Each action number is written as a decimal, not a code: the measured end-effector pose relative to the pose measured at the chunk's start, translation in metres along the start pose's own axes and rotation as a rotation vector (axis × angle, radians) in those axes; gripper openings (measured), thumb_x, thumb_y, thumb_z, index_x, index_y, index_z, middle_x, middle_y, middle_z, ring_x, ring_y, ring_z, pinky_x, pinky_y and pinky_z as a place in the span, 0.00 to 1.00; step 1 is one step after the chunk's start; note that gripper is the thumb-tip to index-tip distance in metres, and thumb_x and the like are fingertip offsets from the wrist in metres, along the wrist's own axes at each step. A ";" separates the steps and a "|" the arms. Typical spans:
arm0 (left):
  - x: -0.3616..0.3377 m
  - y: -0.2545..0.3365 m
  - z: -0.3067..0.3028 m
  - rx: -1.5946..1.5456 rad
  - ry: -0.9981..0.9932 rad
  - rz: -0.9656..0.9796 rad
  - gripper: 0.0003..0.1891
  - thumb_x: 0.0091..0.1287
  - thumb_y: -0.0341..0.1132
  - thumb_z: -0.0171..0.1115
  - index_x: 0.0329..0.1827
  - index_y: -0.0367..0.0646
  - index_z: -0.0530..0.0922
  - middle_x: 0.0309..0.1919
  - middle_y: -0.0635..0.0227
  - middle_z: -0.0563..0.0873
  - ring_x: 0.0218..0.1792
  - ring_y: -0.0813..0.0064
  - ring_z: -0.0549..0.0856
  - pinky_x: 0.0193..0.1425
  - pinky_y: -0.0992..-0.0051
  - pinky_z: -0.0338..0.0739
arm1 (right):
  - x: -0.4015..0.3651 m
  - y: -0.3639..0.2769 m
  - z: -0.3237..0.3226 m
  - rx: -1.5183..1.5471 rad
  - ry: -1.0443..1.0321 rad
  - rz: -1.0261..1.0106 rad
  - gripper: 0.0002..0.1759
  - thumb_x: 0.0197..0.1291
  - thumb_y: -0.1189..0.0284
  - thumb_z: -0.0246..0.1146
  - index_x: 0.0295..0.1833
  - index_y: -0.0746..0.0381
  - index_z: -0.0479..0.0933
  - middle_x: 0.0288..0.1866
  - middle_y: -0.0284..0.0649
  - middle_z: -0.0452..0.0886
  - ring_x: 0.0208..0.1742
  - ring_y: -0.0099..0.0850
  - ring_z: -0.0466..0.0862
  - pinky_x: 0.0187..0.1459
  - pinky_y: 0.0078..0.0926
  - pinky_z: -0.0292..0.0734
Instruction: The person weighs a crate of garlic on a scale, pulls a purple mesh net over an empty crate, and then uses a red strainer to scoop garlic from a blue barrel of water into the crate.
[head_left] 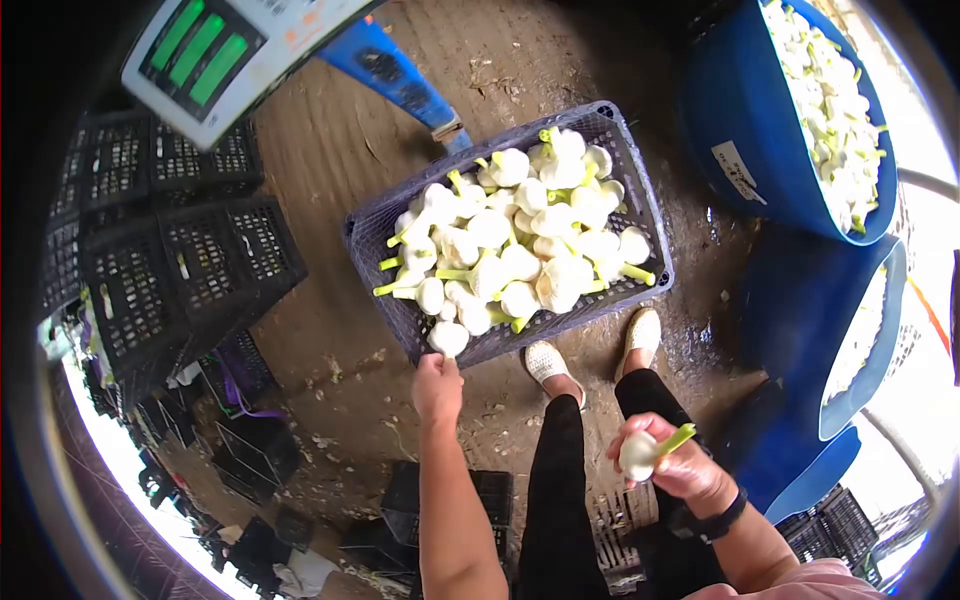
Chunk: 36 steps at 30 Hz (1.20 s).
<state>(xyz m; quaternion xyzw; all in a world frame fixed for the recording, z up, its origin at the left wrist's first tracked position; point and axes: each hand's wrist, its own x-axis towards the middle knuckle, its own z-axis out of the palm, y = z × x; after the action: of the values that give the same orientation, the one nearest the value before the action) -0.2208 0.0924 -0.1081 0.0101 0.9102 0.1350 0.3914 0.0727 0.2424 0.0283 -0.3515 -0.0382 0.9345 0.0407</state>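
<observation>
My left hand point(438, 390) is closed at the near left corner of the dark plastic crate point(648, 185), its fingers on the stem of a white garlic bulb point(448, 338). My right hand point(685, 470) is curled around another garlic bulb point(638, 455), whose cut green stem points up and right. This hand is in front of my legs, apart from the crate. Inside the crate lies a heap of garlic bulbs point(490, 230) with short green stems. Dark netting shows along the crate's left side.
A scale display point(205, 50) on a blue post point(390, 75) stands at the upper left. Stacked black crates point(190, 270) line the left. Blue tubs point(740, 130) filled with garlic stand on the right. My feet point(548, 362) are close to the crate's near edge.
</observation>
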 end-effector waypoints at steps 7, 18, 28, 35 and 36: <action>-0.007 0.018 -0.019 0.469 0.317 0.787 0.11 0.56 0.30 0.63 0.43 0.46 0.79 0.40 0.68 0.83 0.39 0.67 0.81 0.42 0.67 0.75 | -0.039 0.022 -0.019 -0.025 0.147 0.065 0.29 0.52 0.68 0.70 0.57 0.62 0.67 0.47 0.40 0.77 0.51 0.31 0.77 0.53 0.28 0.72; -0.188 -0.007 -0.012 0.365 -0.012 0.513 0.19 0.58 0.39 0.59 0.51 0.42 0.74 0.39 0.53 0.81 0.39 0.50 0.81 0.45 0.57 0.75 | -0.092 -0.011 0.006 -0.165 0.202 -0.030 0.25 0.56 0.63 0.63 0.55 0.66 0.68 0.47 0.43 0.78 0.44 0.31 0.80 0.41 0.26 0.77; -0.291 -0.065 0.003 0.577 -0.218 0.371 0.27 0.61 0.50 0.59 0.59 0.47 0.68 0.58 0.62 0.73 0.58 0.56 0.73 0.57 0.57 0.69 | -0.090 -0.008 0.068 -0.571 0.301 -0.118 0.24 0.70 0.52 0.45 0.50 0.63 0.72 0.36 0.34 0.78 0.34 0.22 0.77 0.32 0.18 0.73; -0.286 -0.091 0.011 0.545 -0.234 0.393 0.24 0.62 0.48 0.58 0.58 0.46 0.69 0.58 0.63 0.74 0.57 0.58 0.73 0.55 0.57 0.72 | -0.075 0.017 0.091 -0.734 0.216 -0.135 0.25 0.70 0.52 0.43 0.48 0.63 0.73 0.34 0.34 0.77 0.31 0.21 0.75 0.32 0.18 0.72; -0.285 -0.092 0.011 0.540 -0.239 0.396 0.24 0.62 0.48 0.58 0.57 0.46 0.70 0.58 0.62 0.74 0.57 0.58 0.73 0.55 0.57 0.72 | -0.072 0.021 0.091 -0.712 0.223 -0.130 0.25 0.70 0.51 0.44 0.49 0.63 0.72 0.34 0.35 0.78 0.32 0.22 0.77 0.32 0.18 0.73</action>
<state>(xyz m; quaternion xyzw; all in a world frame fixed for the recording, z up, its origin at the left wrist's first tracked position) -0.0073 -0.0287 0.0640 0.3054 0.8411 -0.0393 0.4446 0.0659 0.2104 0.1415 -0.4400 -0.3783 0.8142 -0.0207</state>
